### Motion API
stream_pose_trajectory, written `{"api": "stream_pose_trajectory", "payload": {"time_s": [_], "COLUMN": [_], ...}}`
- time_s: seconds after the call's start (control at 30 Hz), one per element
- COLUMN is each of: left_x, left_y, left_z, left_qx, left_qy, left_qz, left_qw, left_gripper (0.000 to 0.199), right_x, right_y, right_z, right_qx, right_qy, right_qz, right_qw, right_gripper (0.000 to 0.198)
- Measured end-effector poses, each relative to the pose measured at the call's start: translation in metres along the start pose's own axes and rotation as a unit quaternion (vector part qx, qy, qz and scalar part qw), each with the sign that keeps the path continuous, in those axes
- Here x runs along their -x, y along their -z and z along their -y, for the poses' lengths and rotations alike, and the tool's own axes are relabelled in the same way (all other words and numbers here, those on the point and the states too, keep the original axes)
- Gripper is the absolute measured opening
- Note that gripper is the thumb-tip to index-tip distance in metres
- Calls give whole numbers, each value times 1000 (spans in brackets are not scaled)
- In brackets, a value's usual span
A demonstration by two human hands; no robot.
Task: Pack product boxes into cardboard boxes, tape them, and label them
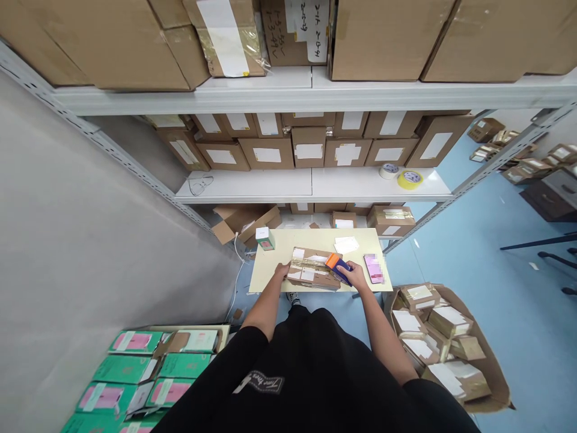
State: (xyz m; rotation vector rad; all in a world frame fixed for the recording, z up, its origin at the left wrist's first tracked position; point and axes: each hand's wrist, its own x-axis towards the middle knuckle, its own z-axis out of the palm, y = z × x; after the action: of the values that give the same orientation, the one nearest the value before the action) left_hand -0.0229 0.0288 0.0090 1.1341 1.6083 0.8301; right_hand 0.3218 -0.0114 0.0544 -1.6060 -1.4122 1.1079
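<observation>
A flat cardboard box [309,275] with white labels and a band of shiny tape lies on the small cream table [270,279] in front of me. My left hand [282,270] is closed on its left edge. In my right hand [354,275] is a small orange-and-blue box [338,268], tilted over the right end of the cardboard box. Whether the two boxes touch, I cannot tell. Right of that hand lies a phone [374,269] with a pink screen. White paper slips [346,245] rest behind it, and a small green-and-white box [265,239] stands at the back left.
A shelf [252,185] behind the table holds rows of labelled cartons and two tape rolls [410,179]. An open carton [247,222] sits below. At lower right a large carton [489,367] holds several parcels; green boxes [121,368] are stacked at lower left.
</observation>
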Motion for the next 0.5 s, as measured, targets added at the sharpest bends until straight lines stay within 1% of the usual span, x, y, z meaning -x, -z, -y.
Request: {"api": "stream_pose_trajectory", "payload": {"time_s": [0.07, 0.1, 0.17, 0.23, 0.33, 0.4, 0.5], "left_x": [1, 1, 2, 0, -7, -11, -10], "left_y": [2, 4, 8, 11, 9, 1, -15], "left_z": [4, 5, 5, 2, -3, -4, 1], "left_qx": [-75, -107, -157, -187, -206, -212, -224], "left_qy": [57, 86, 109, 98, 49, 26, 20], "left_qz": [-34, -53, -84, -99, -80, -53, -29], "left_qw": [995, 989, 978, 972, 974, 976, 974], "left_gripper": [29, 32, 43, 47, 46, 46, 51], "right_x": [1, 2, 2, 3, 3, 3, 2], "right_y": [0, 0, -1, 0, 0, 0, 0], "right_z": [0, 1, 2, 3, 4, 5, 6], "right_qx": [1, 1, 0, 2, 4, 2, 8], "right_qy": [-3, -5, -8, -11, -17, -18, -12], "right_qz": [2, 2, 1, 1, -5, -5, 3], "right_qw": [1000, 1000, 1000, 1000, 1000, 1000, 1000], "right_gripper": [53, 53, 52, 50, 49, 49, 50]}}
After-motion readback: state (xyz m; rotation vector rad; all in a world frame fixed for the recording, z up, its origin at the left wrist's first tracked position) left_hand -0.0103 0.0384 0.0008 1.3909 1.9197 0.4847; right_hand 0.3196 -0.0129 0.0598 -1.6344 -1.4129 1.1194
